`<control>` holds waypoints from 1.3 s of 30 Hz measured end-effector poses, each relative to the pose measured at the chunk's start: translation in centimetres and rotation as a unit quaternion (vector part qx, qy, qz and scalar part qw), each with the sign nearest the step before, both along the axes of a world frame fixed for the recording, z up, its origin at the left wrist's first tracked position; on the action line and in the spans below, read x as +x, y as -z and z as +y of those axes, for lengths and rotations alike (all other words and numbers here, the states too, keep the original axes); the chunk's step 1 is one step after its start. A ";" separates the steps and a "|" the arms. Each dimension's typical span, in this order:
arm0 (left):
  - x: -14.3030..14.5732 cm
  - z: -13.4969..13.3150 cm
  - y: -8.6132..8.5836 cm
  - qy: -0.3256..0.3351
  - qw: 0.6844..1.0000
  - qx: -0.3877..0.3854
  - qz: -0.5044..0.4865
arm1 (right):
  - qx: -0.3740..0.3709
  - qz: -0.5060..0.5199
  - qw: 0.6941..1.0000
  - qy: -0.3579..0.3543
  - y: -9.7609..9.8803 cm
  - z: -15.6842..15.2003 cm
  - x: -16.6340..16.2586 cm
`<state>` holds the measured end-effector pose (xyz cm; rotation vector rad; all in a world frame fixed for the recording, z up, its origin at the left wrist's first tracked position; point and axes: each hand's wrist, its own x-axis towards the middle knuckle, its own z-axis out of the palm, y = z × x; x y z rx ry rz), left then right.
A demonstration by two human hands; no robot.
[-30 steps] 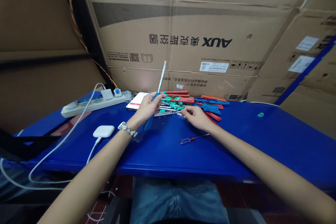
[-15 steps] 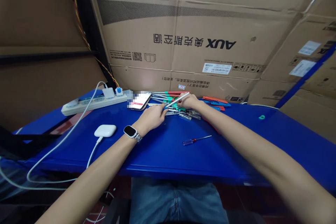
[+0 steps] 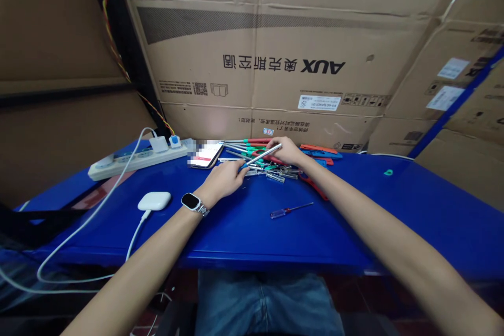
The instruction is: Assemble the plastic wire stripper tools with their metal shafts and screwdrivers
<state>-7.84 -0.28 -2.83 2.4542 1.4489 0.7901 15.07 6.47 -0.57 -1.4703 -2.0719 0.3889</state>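
Observation:
My left hand (image 3: 226, 176), with a watch (image 3: 191, 201) on its wrist, is closed around the blue end of a slim silver rod (image 3: 263, 155). The rod slants up to the right, its far end passing in front of my right hand (image 3: 286, 151). That hand is bent over the pile of tools, fingers curled and partly hidden; what they grip cannot be made out. Under and around both hands lie several clear-handled screwdrivers (image 3: 275, 177) and red-and-green-handled tools (image 3: 258, 141). A single screwdriver (image 3: 279, 213) with a purplish clear handle rests nearer the front edge.
Orange and blue cutters (image 3: 321, 153) lie right of the pile, a red-handled tool (image 3: 317, 189) below them. Left are a phone (image 3: 207, 156), a power strip (image 3: 118, 164) and a white earbud case (image 3: 154, 201) on a cable. A cardboard wall (image 3: 205, 58) stands behind the blue table (image 3: 236, 244).
The view has shifted slightly. The silver rod stays in my left hand. My right hand has turned a little over the pile, and more of a red tool shows beside its fingers.

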 end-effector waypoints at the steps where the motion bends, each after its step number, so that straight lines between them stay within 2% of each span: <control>1: 0.0 0.0 0.0 0.003 1.000 0.008 0.006 | 0.006 0.082 0.997 0.001 0.4 -0.4 0.6; 3: 0.2 -0.1 0.1 0.012 1.000 0.024 0.012 | -0.026 0.240 0.970 0.003 1.1 -1.6 1.5; 6: 0.5 -0.4 -0.1 0.028 0.999 0.026 0.018 | -0.114 0.408 0.906 -0.009 1.6 -3.8 2.5; 10: 0.6 -0.8 -0.4 0.043 0.999 0.010 0.028 | -0.156 0.542 0.825 -0.027 1.6 -6.2 2.6; 13: 0.5 -0.9 -0.4 0.056 0.998 0.022 0.035 | -0.155 0.585 0.796 -0.032 1.6 -6.8 2.1; 15: 0.4 -0.8 -0.3 0.057 0.997 0.031 0.036 | -0.150 0.580 0.800 -0.028 1.7 -6.8 1.8; 21: 0.4 -1.0 -0.4 0.061 0.993 0.034 0.094 | -0.108 0.486 0.867 -0.028 2.7 -6.8 1.4; 28: 0.2 -1.0 -0.8 0.072 0.995 0.030 0.066 | -0.091 0.479 0.868 -0.092 3.1 -6.6 1.8; 39: -0.5 -0.3 -0.9 0.192 0.981 -0.034 -0.004 | -0.049 0.387 0.906 -0.165 2.4 -7.0 2.6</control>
